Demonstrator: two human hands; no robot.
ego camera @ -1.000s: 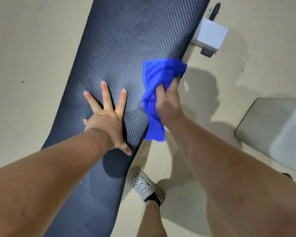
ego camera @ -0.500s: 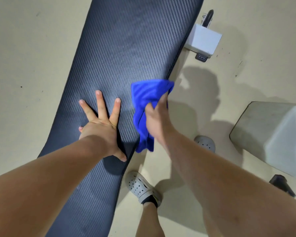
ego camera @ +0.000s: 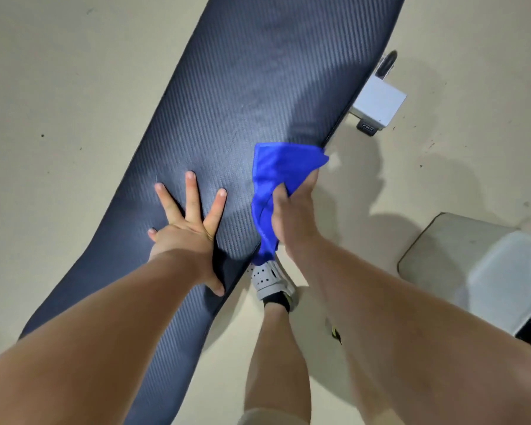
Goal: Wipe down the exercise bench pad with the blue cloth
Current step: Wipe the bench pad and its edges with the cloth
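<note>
The long dark bench pad (ego camera: 258, 87), with a ribbed carbon-weave surface, runs diagonally from lower left to upper right. My left hand (ego camera: 187, 228) lies flat on it with fingers spread wide, near the pad's right edge. My right hand (ego camera: 292, 216) grips the blue cloth (ego camera: 279, 170) at that right edge; the cloth's upper part lies on the pad and its lower end hangs down beside the edge.
A white block of the bench frame (ego camera: 377, 105) with a black foot sticks out at the pad's right side. A grey and white piece of equipment (ego camera: 472, 265) sits on the beige floor at the right. My shoe (ego camera: 270, 280) stands by the pad's edge.
My right hand slid the cloth down along the pad's right edge toward me, then shifted a little. The left hand stayed pressed flat on the pad. My foot stepped closer to the edge.
</note>
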